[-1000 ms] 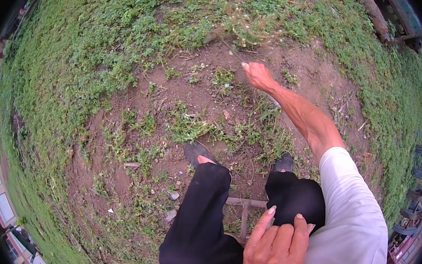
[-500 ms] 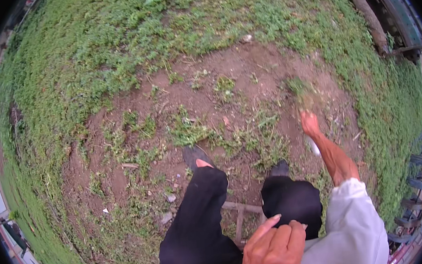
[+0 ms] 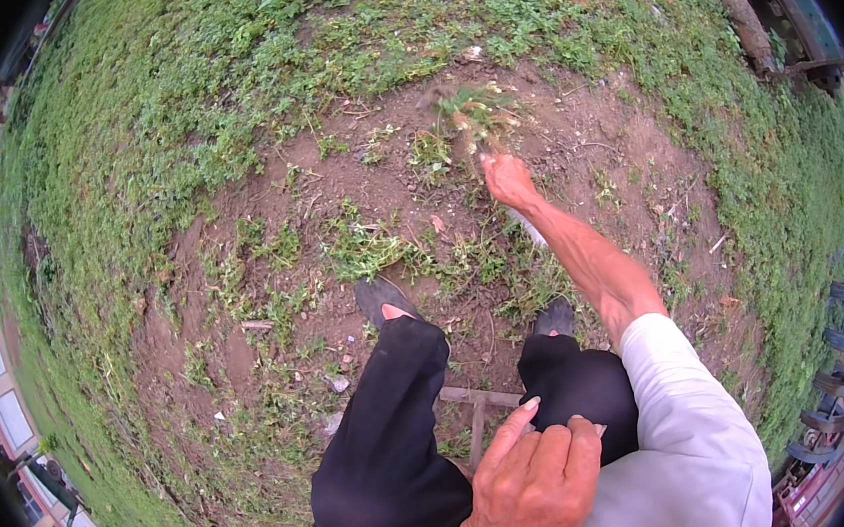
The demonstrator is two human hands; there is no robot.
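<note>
My right hand (image 3: 508, 181) reaches out over the bare soil, fingers closed around a clump of weeds (image 3: 478, 118) that is smeared by motion. A white object (image 3: 527, 226) shows under the right wrist, mostly hidden; its kind is unclear. My left hand (image 3: 539, 474) hangs loosely by my right knee, back upward, fingers half bent and apart. Nothing shows in it. Uprooted green weeds (image 3: 365, 246) lie on the soil (image 3: 265, 192) in front of my shoes.
Low green growth (image 3: 168, 115) rings the soil patch. A wooden frame (image 3: 477, 404) shows between my black-trousered legs. Small white stones (image 3: 339, 383) dot the ground at left. A log (image 3: 733, 5) lies at the far right, above a curved metal rack (image 3: 837, 363).
My right hand, with the weed clump and the white object beneath it, has swung left and farther away. My left hand has barely moved.
</note>
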